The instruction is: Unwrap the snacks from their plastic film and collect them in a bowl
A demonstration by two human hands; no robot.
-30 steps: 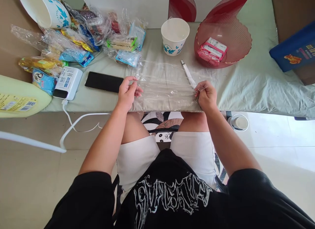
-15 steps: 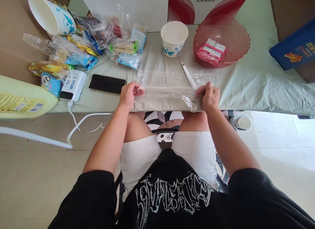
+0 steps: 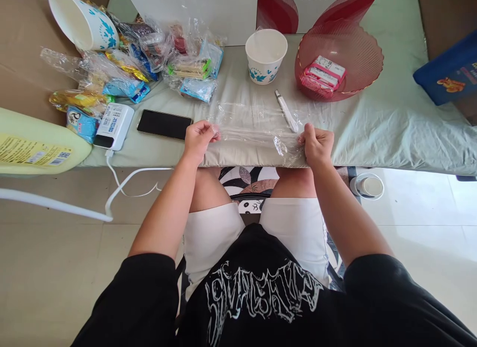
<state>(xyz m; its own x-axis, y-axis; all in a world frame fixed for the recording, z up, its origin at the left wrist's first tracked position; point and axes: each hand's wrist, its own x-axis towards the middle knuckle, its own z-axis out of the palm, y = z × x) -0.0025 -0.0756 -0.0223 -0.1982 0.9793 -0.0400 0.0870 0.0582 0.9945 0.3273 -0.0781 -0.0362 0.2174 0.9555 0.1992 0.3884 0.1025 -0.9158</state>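
Note:
A sheet of clear plastic film [image 3: 249,134] is stretched between my two hands, low over the front edge of the cloth-covered table. My left hand [image 3: 199,140] pinches its left end, close to a black phone [image 3: 164,124]. At the other end my right hand [image 3: 316,144] is closed round the gathered film. A white utility knife [image 3: 286,111] lies just beyond the film, its near end close to my right fingers. Behind it stand a paper cup [image 3: 266,57] with blue leaves and a pink ribbed bowl [image 3: 359,86] containing pink-and-white packets [image 3: 324,73].
Wrapped snacks [image 3: 130,63] heap up at the left beside a tipped paper cup [image 3: 84,24]. A white power bank [image 3: 115,127] with a cable and a pale green bottle [image 3: 40,143] sit nearer. A white-and-red box [image 3: 194,14] stands behind; a blue package [image 3: 449,71] is at right.
Both hands keep hold of the plastic film, and the right has shifted slightly inward. The film now looks more bunched between them. The whole view has shifted a little.

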